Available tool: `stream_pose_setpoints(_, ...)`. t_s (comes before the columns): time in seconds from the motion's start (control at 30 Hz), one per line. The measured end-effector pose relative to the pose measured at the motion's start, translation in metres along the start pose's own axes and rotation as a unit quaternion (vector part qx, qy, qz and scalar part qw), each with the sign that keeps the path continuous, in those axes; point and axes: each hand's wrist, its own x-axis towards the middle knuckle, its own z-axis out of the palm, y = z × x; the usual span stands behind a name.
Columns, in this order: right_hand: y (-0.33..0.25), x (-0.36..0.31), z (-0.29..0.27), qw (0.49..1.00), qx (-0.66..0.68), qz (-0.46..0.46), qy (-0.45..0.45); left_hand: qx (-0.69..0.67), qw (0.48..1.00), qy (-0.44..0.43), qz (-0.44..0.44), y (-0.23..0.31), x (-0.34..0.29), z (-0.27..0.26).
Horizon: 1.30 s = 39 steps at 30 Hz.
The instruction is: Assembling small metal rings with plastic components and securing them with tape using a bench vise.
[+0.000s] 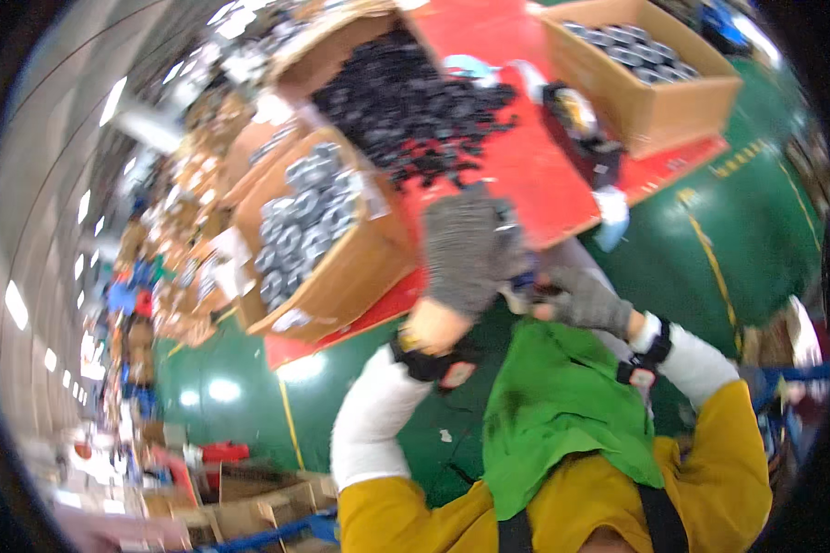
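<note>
Over a green cloth (563,405) on the lap, two grey-gloved hands meet: the left hand (470,249) and right hand (586,300) pinch together on a small dark part (526,286), blurred, likely light, rigid and best held by its edges. Beyond, on a red table (535,175), lie loose black parts (410,106) and boxes (341,258) of grey discs (304,217).

On the red table (535,175), a pile of black parts (406,101) lies at the middle, flanked by a left cardboard box (341,267) of grey round pieces and a second box (655,106) far right.
</note>
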Motion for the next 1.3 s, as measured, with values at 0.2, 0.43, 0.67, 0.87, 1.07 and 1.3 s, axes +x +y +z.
stream_pose_setpoints(0.2, -0.03, -0.008, 0.018, 0.988, 0.093, 0.119, -0.011, 0.058, 0.991, 0.117, -0.028, 0.008, 0.002, 0.026)
stream_pose_setpoints(0.43, -0.081, -0.005, -0.052, 0.968, -0.208, -0.045, 0.13, -0.05, 0.99, 0.131, -0.015, -0.001, 0.003, 0.009)
stream_pose_setpoints(0.67, -0.126, 0.011, -0.062, 0.968, -0.141, -0.094, 0.186, -0.356, 0.918, 0.175, 0.008, 0.017, 0.02, -0.018)
stream_pose_setpoints(0.87, -0.129, 0.01, -0.037, 0.943, -0.164, -0.117, 0.264, -0.253, 0.921, 0.296, -0.011, 0.034, 0.026, 0.003)
stream_pose_setpoints(1.07, -0.124, 0.016, -0.043, 0.921, -0.23, -0.147, 0.278, -0.277, 0.937, 0.208, -0.032, 0.033, 0.028, 0.012)
stream_pose_setpoints(1.3, -0.119, 0.015, -0.069, 0.958, -0.135, -0.099, 0.232, -0.277, 0.954, 0.114, 0.002, 0.034, 0.038, 0.014)
